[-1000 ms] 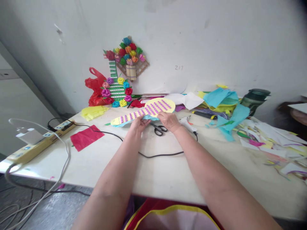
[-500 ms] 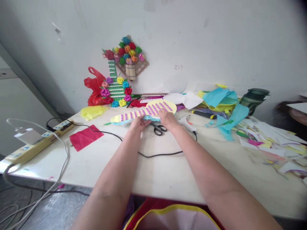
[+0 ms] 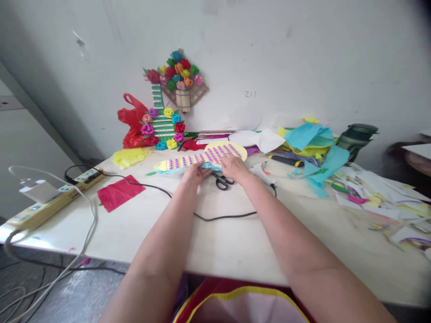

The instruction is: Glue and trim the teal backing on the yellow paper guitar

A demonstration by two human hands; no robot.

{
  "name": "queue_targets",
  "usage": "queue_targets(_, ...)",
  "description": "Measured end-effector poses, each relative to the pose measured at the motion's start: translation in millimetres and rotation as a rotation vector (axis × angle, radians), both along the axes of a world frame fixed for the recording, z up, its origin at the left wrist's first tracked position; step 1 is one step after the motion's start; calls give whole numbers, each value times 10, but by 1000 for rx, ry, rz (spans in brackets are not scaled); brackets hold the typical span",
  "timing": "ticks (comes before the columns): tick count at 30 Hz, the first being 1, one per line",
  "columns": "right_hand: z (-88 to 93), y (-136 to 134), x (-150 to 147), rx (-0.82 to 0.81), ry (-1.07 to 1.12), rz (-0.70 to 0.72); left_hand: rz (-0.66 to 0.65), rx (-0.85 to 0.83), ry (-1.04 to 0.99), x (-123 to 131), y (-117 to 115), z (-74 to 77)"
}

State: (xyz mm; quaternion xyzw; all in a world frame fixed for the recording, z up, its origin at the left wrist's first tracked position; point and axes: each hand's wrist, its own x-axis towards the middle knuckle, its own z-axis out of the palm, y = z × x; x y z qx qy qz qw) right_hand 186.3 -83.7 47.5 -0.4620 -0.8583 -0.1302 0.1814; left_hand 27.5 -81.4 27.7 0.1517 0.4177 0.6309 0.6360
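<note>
A yellow guitar-shaped paper cutout (image 3: 168, 166) with rows of purple strips lies tilted across the far middle of the table. Light blue crepe paper (image 3: 210, 166) shows along its near edge. My left hand (image 3: 194, 174) grips that near edge around the middle, thumb on top and fingers partly beneath. On the wider right part, my right hand (image 3: 233, 168) has its bent fingers on the cutout and the blue paper; its fingertips are partly hidden. Black-handled scissors (image 3: 222, 184) lie just in front, between my hands. A white glue gun (image 3: 263, 174) rests to the right of my right hand.
A yellow power strip (image 3: 54, 202) with cables runs along the left edge. Red crepe paper (image 3: 121, 193) lies nearby. A finished green flowered guitar (image 3: 163, 121) leans at the wall. Paper scraps (image 3: 380, 193) and a dark bottle (image 3: 358, 137) are at right.
My right hand has shifted slightly left over the cutout, and the cutout's wide end has dropped a little. My left hand keeps its hold.
</note>
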Motion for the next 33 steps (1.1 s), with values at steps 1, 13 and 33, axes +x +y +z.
queue_targets(1, 1, -5, -1, 2, -1, -3, -1, -5, 4, -1, 0, 1)
queue_targets(13, -52, 83, 5, -15, -30, -12, -32, -31, 44, -2, 21, -28)
queue_targets(33, -43, 84, -45, -14, 111, -18, -89, 25, -15, -160, -44, 10)
